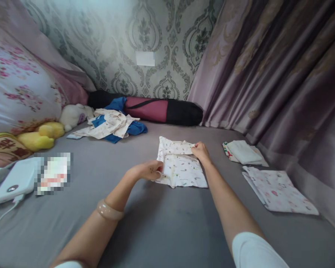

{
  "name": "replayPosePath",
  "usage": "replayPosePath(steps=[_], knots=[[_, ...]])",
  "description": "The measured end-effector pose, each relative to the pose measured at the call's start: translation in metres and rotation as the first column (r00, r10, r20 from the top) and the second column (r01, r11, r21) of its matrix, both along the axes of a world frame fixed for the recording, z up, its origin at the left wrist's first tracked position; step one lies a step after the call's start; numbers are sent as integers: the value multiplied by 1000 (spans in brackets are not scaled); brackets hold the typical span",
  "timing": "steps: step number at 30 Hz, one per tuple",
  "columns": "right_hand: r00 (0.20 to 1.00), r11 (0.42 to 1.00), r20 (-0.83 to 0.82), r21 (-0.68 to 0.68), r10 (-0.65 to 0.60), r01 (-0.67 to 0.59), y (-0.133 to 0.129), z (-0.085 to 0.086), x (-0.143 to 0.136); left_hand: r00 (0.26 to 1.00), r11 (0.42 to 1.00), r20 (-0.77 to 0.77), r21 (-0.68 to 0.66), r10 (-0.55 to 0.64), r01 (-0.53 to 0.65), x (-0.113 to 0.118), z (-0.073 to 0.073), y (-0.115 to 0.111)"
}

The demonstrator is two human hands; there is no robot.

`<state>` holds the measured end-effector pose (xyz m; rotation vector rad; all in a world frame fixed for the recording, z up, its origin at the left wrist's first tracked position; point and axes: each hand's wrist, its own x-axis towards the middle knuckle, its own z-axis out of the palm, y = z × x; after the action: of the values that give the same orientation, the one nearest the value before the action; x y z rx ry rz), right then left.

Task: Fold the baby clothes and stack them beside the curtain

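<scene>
A white cloth garment with a small print (181,169) lies partly folded on the grey bed sheet (167,223). At its left edge, my left hand (150,170) is closed, the fingertips pinching the fabric near the lower left corner. A pale bangle (109,210) circles that wrist. My right hand (201,152) grips the upper right side, thumb and fingers pressed together on a folded-over strip. The exact kind of garment cannot be made out.
Right of the garment lie a folded pink-printed cloth (279,190) and a small folded stack (244,152). Far left are rumpled clothes (111,124), yellow plush toys (41,136) and a white power bank (18,180) with cables. A maroon-black long bag (153,109) rests along the wall.
</scene>
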<state>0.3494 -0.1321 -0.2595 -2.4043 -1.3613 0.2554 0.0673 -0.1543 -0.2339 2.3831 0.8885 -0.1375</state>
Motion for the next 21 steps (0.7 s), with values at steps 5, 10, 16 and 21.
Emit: replayPosePath(steps=[5, 10, 16, 21], knots=[[999, 999, 34, -37, 9, -8, -11, -2, -1, 1000, 999, 3, -35, 4, -4, 4, 6, -1], [986, 1000, 166, -22, 23, -20, -16, -4, -8, 977, 971, 116, 140, 178, -194, 14, -5, 11], [927, 958, 285, 78, 243, -275, 14, 6, -39, 914, 835, 255, 384, 315, -395, 26, -47, 26], [900, 903, 111, 47, 421, -428, 68, 6, -89, 920, 845, 278, 386, 275, -369, 30, -65, 24]])
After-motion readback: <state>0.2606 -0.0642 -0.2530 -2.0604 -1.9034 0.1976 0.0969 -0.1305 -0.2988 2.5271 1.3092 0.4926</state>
